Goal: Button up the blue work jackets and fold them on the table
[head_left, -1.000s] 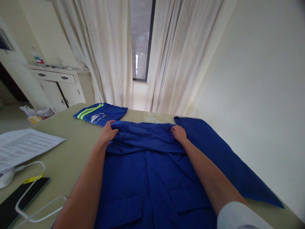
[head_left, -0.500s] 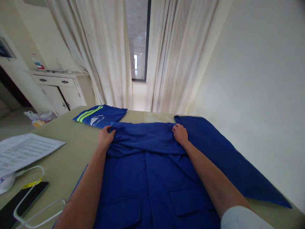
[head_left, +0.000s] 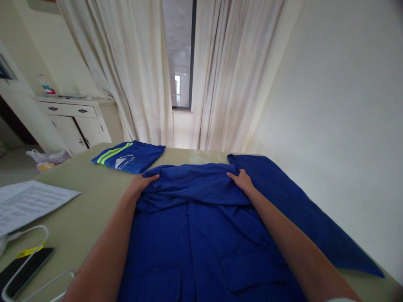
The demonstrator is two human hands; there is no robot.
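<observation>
A blue work jacket (head_left: 163,235) lies in front of me, its flapped pockets toward me. Its far part is folded over into a wrinkled band across the top. At the band's left end my left hand (head_left: 140,184) grips the cloth, thumb on top and the other fingers hidden by fabric. My right hand (head_left: 242,180) holds the opposite end in the same way, thumb pointing inward. Beyond my left hand, a folded blue garment (head_left: 132,156) shows lime stripes and a white logo. Plain blue cloth (head_left: 292,201) spreads to the right, beside my right forearm.
Printed paper (head_left: 34,203), a black phone-like slab (head_left: 28,268) and a white cable (head_left: 47,235) lie on the left of the table (head_left: 94,205). A white cabinet (head_left: 75,121), curtains (head_left: 138,75) and a wall (head_left: 340,105) stand beyond.
Both thumbs now stretch inward over the folded band, whose far edge looks more rumpled and raised. The whole view has shifted slightly.
</observation>
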